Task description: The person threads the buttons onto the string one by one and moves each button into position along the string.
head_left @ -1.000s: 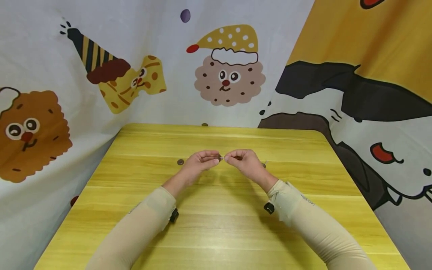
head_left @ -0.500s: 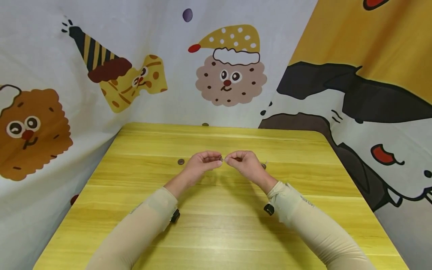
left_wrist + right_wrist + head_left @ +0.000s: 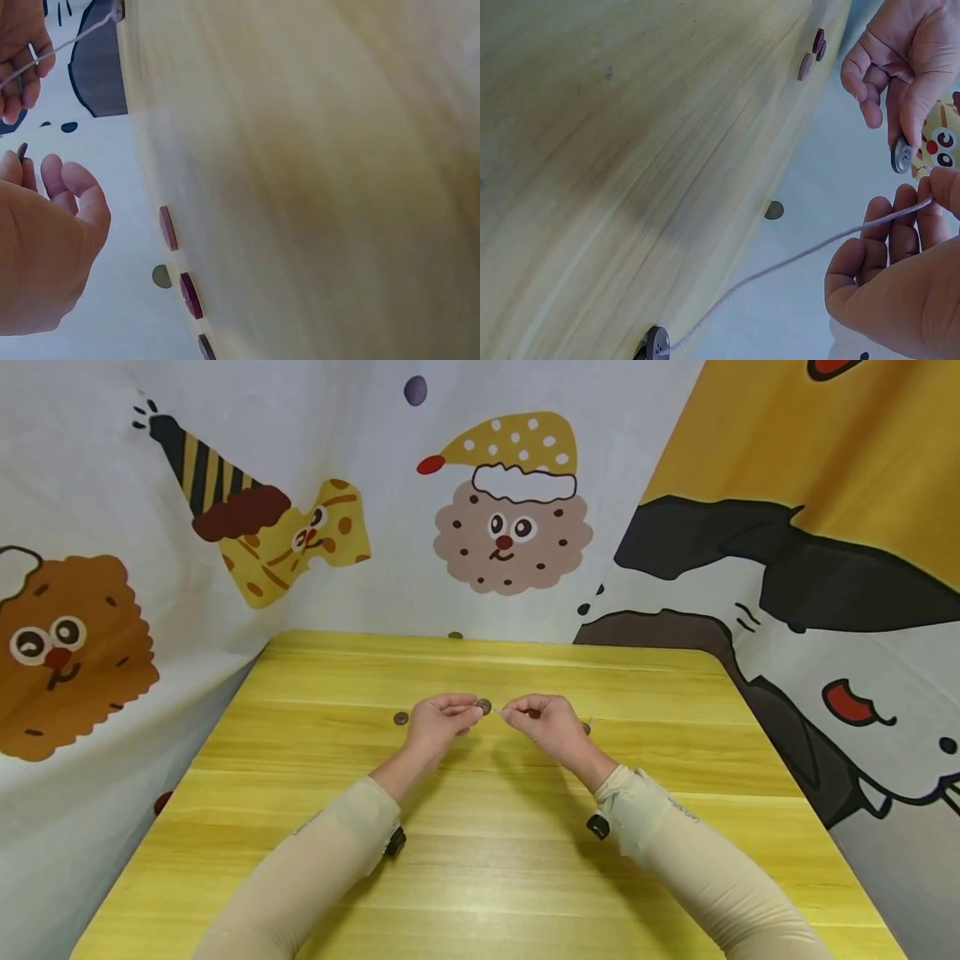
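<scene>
My left hand pinches a dark round button with small holes between thumb and forefinger. Just to its right, my right hand pinches the end of a thin pale purple cord between thumb and forefinger, its other fingers loosely bent. In the right wrist view the cord hangs down from those fingertips to another dark button at the table surface and seems to join it. The held button and the cord end are a small gap apart.
Several loose buttons lie on the wooden table: one dark button left of my left hand, plus a pink button and a maroon button in the left wrist view. A printed curtain hangs behind the table.
The left hand has drawn slightly left, away from the right fingertips. The button it holds was mostly hidden and now shows its round face. The right hand has barely moved.
</scene>
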`<state>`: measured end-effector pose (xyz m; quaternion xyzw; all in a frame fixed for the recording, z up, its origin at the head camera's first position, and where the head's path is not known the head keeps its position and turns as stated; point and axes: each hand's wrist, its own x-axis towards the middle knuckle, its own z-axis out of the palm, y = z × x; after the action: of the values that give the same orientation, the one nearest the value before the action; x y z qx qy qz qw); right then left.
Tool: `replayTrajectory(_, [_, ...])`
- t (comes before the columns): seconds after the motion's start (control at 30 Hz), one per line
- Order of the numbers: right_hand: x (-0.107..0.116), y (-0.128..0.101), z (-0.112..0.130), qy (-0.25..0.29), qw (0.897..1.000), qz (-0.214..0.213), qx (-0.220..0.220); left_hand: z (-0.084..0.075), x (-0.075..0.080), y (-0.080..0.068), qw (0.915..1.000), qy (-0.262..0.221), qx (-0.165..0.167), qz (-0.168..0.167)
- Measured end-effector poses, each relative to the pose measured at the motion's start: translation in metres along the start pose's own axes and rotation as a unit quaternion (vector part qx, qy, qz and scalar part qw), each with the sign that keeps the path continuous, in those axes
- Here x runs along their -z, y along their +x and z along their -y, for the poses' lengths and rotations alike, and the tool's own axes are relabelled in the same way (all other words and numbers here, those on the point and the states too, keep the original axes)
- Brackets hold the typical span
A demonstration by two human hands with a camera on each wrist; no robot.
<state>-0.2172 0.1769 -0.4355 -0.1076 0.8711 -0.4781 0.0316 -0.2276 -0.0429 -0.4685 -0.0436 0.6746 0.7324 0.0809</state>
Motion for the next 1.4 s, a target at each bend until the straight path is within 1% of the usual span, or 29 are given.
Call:
replayTrajectory(0.1, [-0.002,0.001,0.0,-0.014,1.0,-0.01,0.012,-0.001,-0.001,-0.001,1.0,0.002,-0.003,-0.003])
replayTrajectory(0.2, [-0.003,0.001,0.0,-0.019,1.0,-0.013,0.014,-0.001,-0.002,-0.002,1.0,0.002,-0.003,-0.002])
replayTrajectory(0.5, [-0.005,0.0,0.001,-0.019,1.0,-0.011,0.012,-0.003,-0.005,-0.005,0.9998,0.017,-0.008,-0.002])
replayTrajectory(0.73, [-0.005,-0.001,0.0,-0.023,1.0,0.0,0.018,-0.002,-0.006,-0.005,0.9999,0.006,-0.009,-0.009])
replayTrajectory(0.9, [-0.005,-0.001,0.0,-0.032,0.999,-0.006,0.015,-0.002,-0.006,-0.005,0.9999,0.009,-0.011,-0.005])
replayTrajectory(1.0, [-0.005,-0.001,0.001,-0.034,0.999,-0.008,0.015,-0.002,-0.006,-0.007,0.9996,0.019,-0.018,-0.003])
replayTrajectory(1.2, [-0.006,0.0,-0.001,-0.04,0.999,-0.016,0.008,-0.001,-0.007,-0.01,0.9978,0.046,-0.047,0.005])
replayTrajectory(1.4, [-0.009,-0.001,-0.005,-0.045,0.999,-0.031,0.006,-0.001,-0.013,-0.013,0.9965,0.053,-0.062,0.013])
